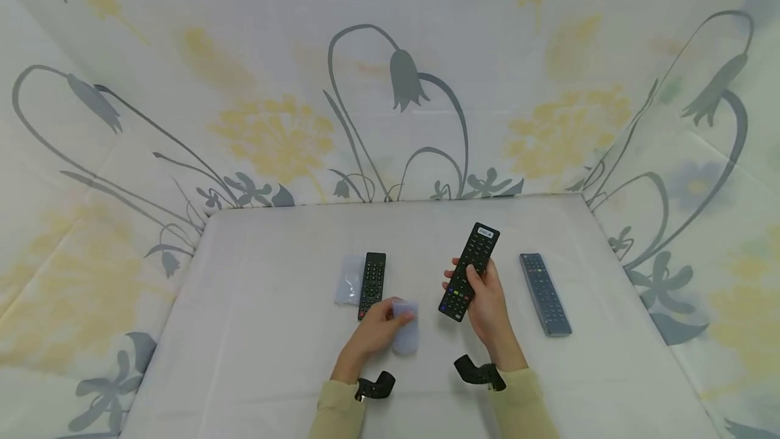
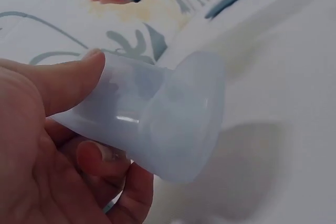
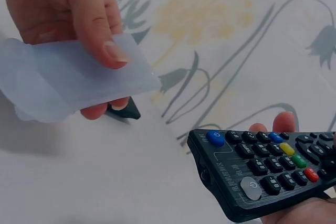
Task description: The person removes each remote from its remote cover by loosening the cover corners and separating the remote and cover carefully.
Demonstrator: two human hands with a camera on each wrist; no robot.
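My left hand (image 1: 374, 327) pinches a translucent, bluish-white silicone sleeve (image 2: 173, 114) between thumb and fingers. One end of the sleeve is folded back and flares out, as the left wrist view shows. My right hand (image 1: 490, 300) grips a black remote control (image 1: 460, 283) over the table, its thumb lying across the buttons. Blue, yellow, green and red keys show on this remote's button face in the right wrist view. The sleeve and the held remote are apart, the sleeve to the left.
Just beyond my left hand lies another black remote (image 1: 373, 280), overlapping a clear flat sleeve (image 1: 349, 283). To the right rests a remote in a bluish translucent cover (image 1: 544, 295). Flower-patterned cloth (image 1: 365, 120) rises behind and beside the white tabletop (image 1: 262, 344).
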